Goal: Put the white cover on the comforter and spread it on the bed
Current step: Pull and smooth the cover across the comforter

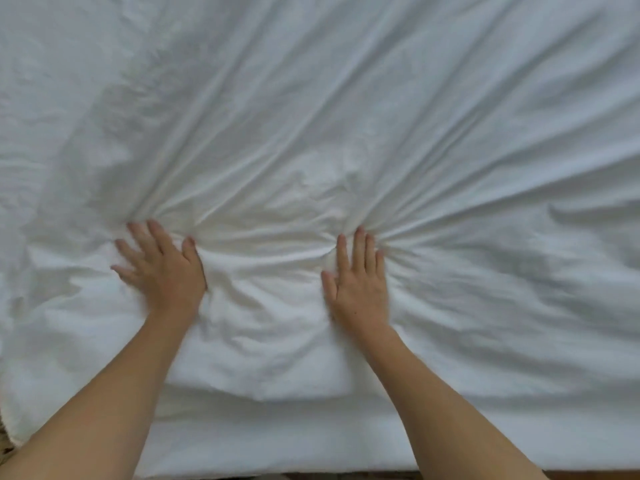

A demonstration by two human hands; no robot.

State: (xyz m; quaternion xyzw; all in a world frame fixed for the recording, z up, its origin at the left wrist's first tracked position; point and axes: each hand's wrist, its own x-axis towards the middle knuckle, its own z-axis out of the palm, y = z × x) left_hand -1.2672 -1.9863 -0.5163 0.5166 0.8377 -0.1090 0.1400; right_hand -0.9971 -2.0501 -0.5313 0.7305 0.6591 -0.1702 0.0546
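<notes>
Under both palms lies the white cover (346,116), with the comforter presumably inside it, though nothing but white cloth shows, so I cannot tell how well the filling sits in the corners. It is spread across the bed (277,441) and fills nearly everything ahead of the person. The left hand (162,268) and the right hand (358,275) both press flat on the cloth, fingers (360,244) straight and slightly fanned, grasping nothing. Creases radiate outward from just beyond each set of fingertips, and a bunched, puckered patch sits between the two hands. That suggests the step is smoothing, late in the task. To do it well, I would judge the palms should slide apart and away from the body with light, even pressure, so the slack between them is carried out toward the edges and not piled up ahead of the fingertips. Pressing too hard would likely drag the cover over the filling and make new folds. Long ridges run off beyond the right hand's fingers toward the far right, and a rumpled stretch lies beyond the left hand's fingers toward the far left; those will need their own passes. Nearer than the wrists, the cover's rounded hem lies over a flatter white layer of the bed, and a dark strip, perhaps floor or frame, shows at the very bottom. Nothing else lies on the cloth to obstruct the sweep.
</notes>
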